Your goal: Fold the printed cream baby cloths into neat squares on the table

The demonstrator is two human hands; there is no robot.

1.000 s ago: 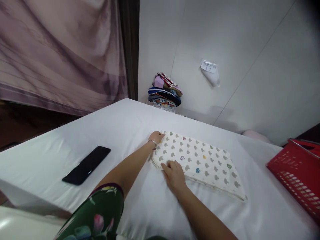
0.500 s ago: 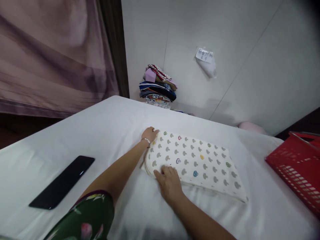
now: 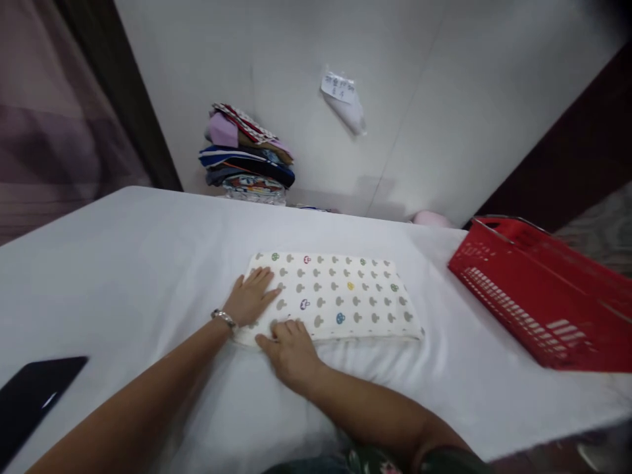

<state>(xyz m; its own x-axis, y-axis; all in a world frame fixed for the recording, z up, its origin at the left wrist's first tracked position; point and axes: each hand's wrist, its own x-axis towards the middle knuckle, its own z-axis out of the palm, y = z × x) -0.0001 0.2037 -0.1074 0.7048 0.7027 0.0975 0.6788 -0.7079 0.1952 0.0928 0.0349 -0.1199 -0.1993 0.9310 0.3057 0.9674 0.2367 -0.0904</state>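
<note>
A folded white cloth point(image 3: 336, 296) printed with small grey and coloured mushrooms lies flat on the white-covered surface, its long side running left to right. My left hand point(image 3: 249, 297), with a silver bracelet at the wrist, rests palm down on the cloth's left end, fingers spread. Just to its right, my right hand point(image 3: 291, 352) touches the near edge toward the left corner. Its thumb stands apart from the fingers, which lie lightly bent on the fabric.
A red plastic basket point(image 3: 548, 289) stands on the right of the white surface point(image 3: 148, 263). At the lower left lies a black phone point(image 3: 37, 395). Beyond the far edge, folded clothes point(image 3: 249, 155) are stacked against the wall, where a paper note point(image 3: 340, 92) hangs.
My left hand has come from the cloth's far left corner onto its left end and flattened out. My right hand stays at the near edge. The view has turned right, showing more of the basket.
</note>
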